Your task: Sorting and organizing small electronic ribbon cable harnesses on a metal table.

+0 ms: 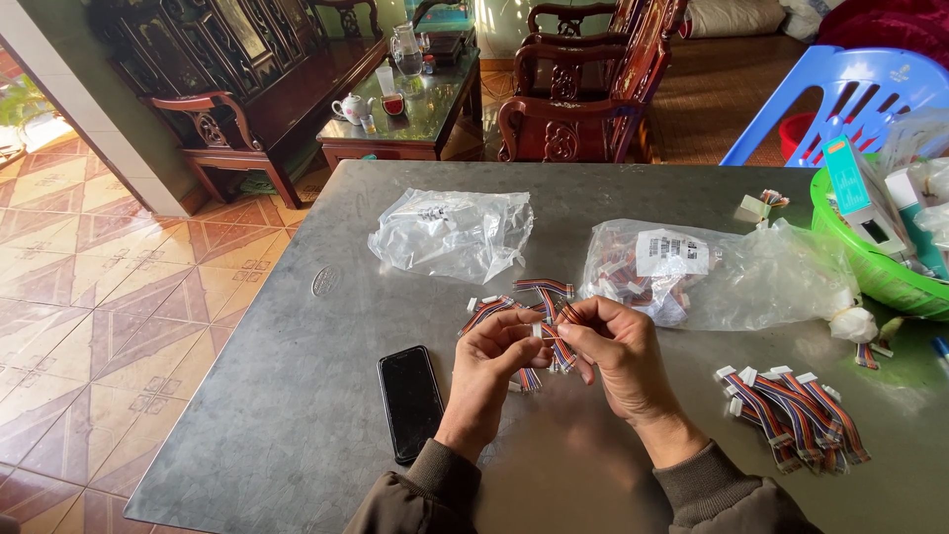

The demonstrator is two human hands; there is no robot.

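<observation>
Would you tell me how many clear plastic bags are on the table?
2: an empty-looking bag behind the hands, and a fuller bag of cables right of it.

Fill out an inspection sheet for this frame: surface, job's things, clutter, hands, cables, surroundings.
Surface: grey metal table, dull and smudged.
Job's things: short multicoloured wire harness with a white connector, pinched between both hands; loose harnesses lying just beyond them; sorted pile of harnesses to the right.
Clutter: black phone, screen dark; empty clear bag; labelled clear bag with more harnesses inside; green basket holding boxes.
Hands: left hand and right hand, fingertips meeting on the harness.
Cables: nothing seen besides the harnesses.
Surroundings: tiled floor, carved wooden bench, glass-topped tea table, blue plastic chair.
</observation>
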